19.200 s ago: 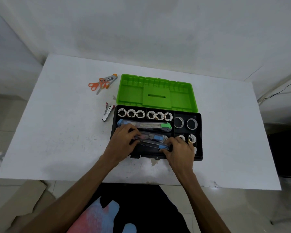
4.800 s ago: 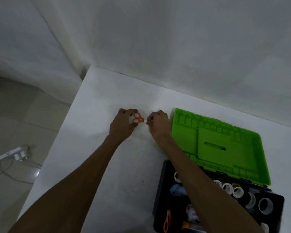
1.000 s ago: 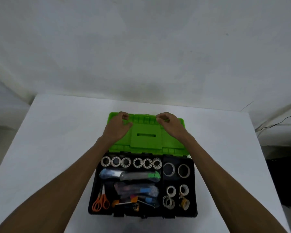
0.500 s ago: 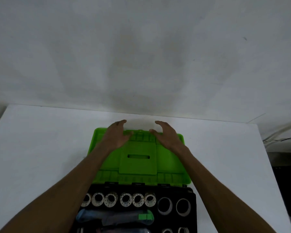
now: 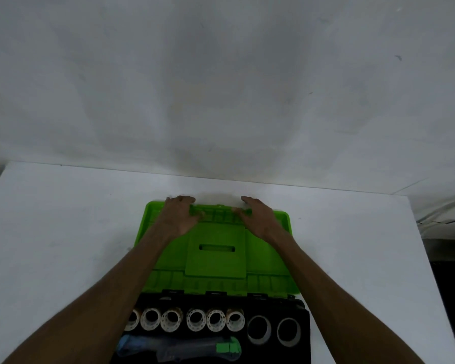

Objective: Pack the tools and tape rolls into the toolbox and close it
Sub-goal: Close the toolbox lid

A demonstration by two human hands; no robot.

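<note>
**Both hands on the far rim of the open lid**

Nearest me, at the bench's near edge, the black toolbox base lies open. A blue-and-green utility knife lies lengthwise in it, and beyond that a row of small tape rolls stands on edge, with two larger rolls at the right end of the row. The green lid is laid back flat on the white bench, hinged along the base's far side. My forearms reach over the base and lid. My left hand sits at the lid's far left, fingers curled over its far rim. My right hand sits at the far right, fingers bent over the same rim, thumb on the inner face. Each grip has hold of the lid edge.
</note>
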